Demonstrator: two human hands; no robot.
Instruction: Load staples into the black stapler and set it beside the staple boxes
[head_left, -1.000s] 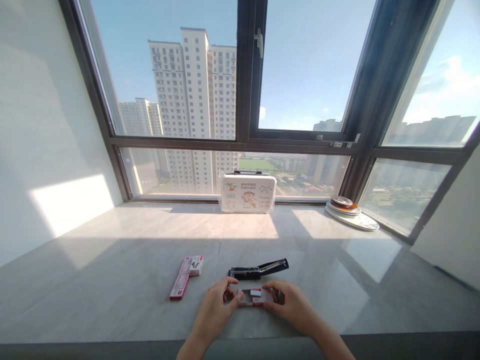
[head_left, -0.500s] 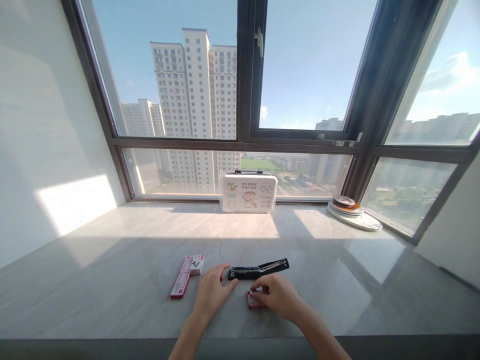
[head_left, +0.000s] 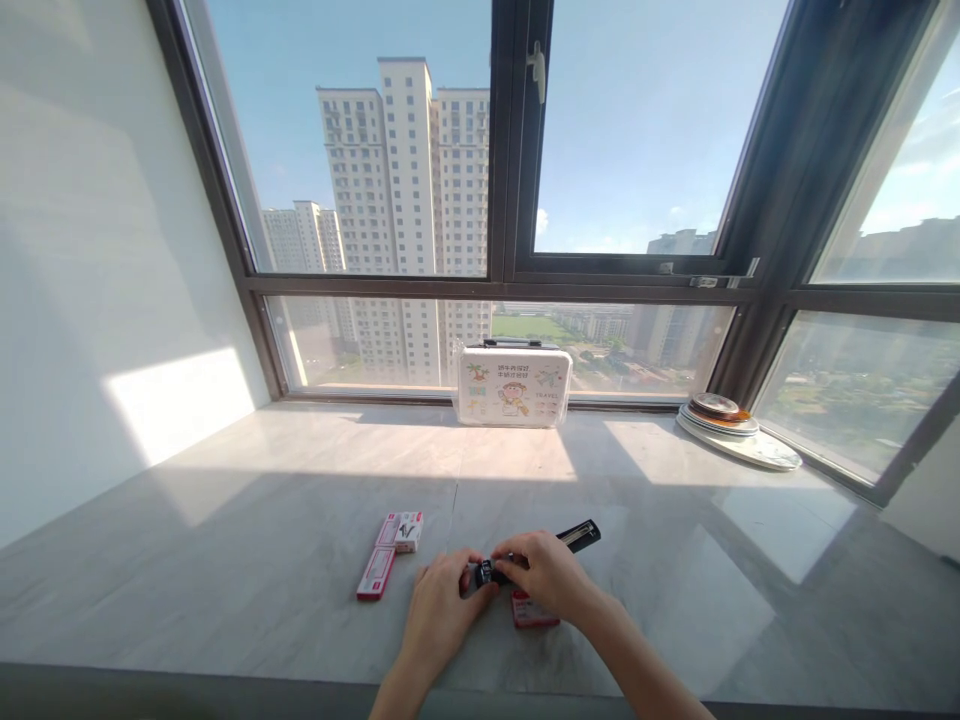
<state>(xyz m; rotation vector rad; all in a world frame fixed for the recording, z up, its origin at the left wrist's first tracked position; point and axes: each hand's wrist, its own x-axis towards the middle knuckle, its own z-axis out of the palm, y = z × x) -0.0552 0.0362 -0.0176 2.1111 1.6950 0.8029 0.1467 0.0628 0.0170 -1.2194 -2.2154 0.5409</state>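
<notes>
A black stapler [head_left: 580, 535] lies folded open on the stone sill, its top arm pointing to the far right. My left hand [head_left: 444, 598] grips the stapler's near-left end between thumb and fingers. Over the stapler's middle, my right hand [head_left: 546, 570] has thumb and fingers pinched together; whatever is between them is too small to make out. Much of the stapler's body is hidden behind this hand. Just below the right hand sits a small red-and-white box [head_left: 534, 612], partly covered by it.
Left of my hands lie flat red-and-white boxes [head_left: 375, 574] and a small white box with a stapler picture [head_left: 409, 532]. A white cartoon-printed case [head_left: 514, 388] stands against the window. Stacked plates [head_left: 739, 440] rest in the right corner. The sill's front edge runs close to me.
My right hand has moved from the small red box up and left onto the stapler. My left hand has closed on the stapler's end. The view has shifted slightly.
</notes>
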